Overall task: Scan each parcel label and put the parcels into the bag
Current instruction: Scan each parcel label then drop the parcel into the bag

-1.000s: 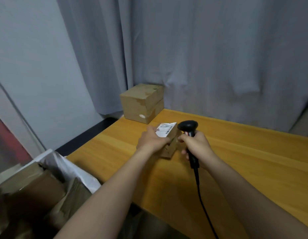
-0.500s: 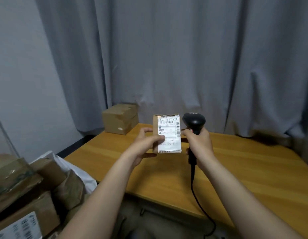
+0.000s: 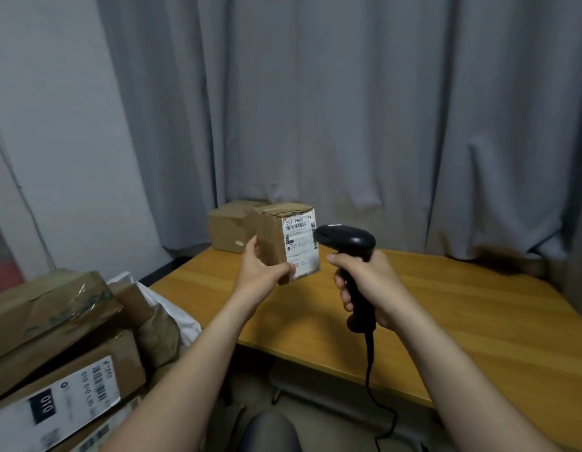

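Note:
My left hand (image 3: 261, 271) grips a small cardboard parcel (image 3: 272, 236) held up above the wooden table (image 3: 446, 308). Its white label (image 3: 301, 246) faces right, toward the scanner. My right hand (image 3: 368, 282) grips the handle of a black barcode scanner (image 3: 346, 239), whose head sits right next to the label's upper edge. A second cardboard parcel (image 3: 229, 228) rests at the table's far left corner, partly behind the held one. To the lower left, a white bag (image 3: 172, 308) holds several cardboard parcels (image 3: 64, 363).
Grey curtains (image 3: 348, 109) hang behind the table and a pale wall (image 3: 55, 125) stands at the left. The scanner's black cable (image 3: 369, 380) drops over the table's near edge. A dark rounded object (image 3: 270, 432) shows at the bottom centre.
My left hand lifted the small parcel off the table and turned it, label toward the scanner. My right hand brought the scanner's head up beside the label. The view tilted upward.

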A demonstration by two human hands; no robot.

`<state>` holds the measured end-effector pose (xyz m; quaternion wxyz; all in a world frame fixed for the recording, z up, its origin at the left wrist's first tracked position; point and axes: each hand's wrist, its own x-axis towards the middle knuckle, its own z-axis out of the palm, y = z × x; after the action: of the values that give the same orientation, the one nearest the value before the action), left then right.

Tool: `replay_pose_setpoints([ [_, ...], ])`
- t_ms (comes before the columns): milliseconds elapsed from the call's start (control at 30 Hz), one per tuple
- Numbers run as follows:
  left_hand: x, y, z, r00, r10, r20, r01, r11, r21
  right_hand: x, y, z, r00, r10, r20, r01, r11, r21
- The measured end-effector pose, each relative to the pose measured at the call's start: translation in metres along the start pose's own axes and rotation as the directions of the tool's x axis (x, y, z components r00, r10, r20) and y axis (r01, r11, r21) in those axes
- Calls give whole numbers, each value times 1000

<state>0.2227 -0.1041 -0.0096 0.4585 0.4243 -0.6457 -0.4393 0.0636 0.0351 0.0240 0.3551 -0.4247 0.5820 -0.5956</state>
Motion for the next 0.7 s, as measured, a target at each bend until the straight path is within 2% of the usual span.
replay_pose_setpoints([
  [100,-3,1,-4,998,18,-61,-18,1000,-14,-9,-10,8,994,-12,107,17,999,-40],
  [267,-10,5,-7,997,53,-63,-53,999,12,-13,-19,7,989,-36,141,46,997,-69],
  [700,-21,15,-7,999,14,-46,-12,999,46,-20,-19,-3,994,-65,88,70,996,-60],
])
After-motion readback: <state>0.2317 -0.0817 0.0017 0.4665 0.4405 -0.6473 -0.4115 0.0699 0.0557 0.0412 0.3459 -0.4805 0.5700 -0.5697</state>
